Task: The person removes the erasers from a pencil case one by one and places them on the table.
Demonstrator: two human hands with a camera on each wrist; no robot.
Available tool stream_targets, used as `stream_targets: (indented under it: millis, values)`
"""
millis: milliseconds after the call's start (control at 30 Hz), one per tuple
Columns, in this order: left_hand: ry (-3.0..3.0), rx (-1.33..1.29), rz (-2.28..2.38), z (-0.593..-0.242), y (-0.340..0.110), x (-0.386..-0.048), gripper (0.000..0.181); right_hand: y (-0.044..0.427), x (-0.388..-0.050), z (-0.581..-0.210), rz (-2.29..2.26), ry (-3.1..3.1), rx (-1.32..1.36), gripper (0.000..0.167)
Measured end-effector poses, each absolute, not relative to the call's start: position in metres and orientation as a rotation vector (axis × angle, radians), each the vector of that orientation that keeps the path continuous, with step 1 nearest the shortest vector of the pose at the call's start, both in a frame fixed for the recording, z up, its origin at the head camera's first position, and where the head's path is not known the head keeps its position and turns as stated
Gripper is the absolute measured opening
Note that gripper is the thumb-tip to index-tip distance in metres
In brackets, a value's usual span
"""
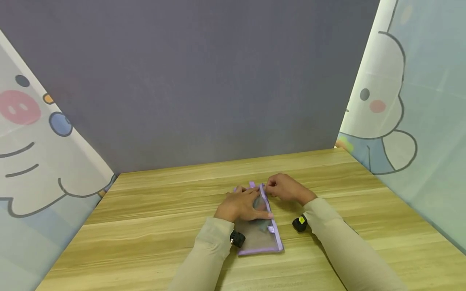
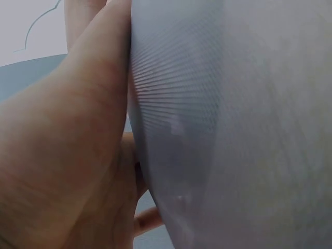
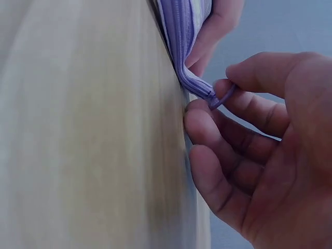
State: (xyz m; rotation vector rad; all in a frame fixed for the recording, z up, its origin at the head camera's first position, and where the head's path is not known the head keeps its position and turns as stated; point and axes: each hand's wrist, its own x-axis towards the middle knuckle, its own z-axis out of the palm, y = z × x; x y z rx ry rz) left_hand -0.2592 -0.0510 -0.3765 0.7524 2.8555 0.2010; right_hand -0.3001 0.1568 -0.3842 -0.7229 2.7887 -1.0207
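A see-through grey mesh zipper pouch point(image 1: 255, 238) with lilac edging lies on the table. My left hand point(image 1: 242, 205) rests across it with fingers spread, the thumb reaching over the zippered edge. At the far end of the lilac zipper point(image 3: 182, 46), my right hand point(image 3: 270, 124) pinches a thin purple pull loop point(image 3: 226, 96) between thumb and index finger. The other fingers of that hand curl loosely below. Faint pinkish and bluish shapes show through the mesh; what they are I cannot tell. In the left wrist view the mesh point(image 2: 179, 104) stands close beside the palm.
The pouch is on a wood-grain table point(image 1: 145, 226). A dark grey panel point(image 1: 218, 81) rises behind the table's far edge. Cartoon-printed curtains point(image 1: 411, 121) hang at both sides. Each wrist carries a small black camera point(image 1: 300, 223).
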Motion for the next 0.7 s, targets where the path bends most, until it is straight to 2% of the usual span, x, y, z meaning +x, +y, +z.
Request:
stream_targets:
  millis: [700]
  values:
    - [2.885,0.685,0.208,-0.3724,-0.0478,-0.2606,0.100,0.1554,-0.2966,-0.3800,-0.858,2.867,-0.823,0.019]
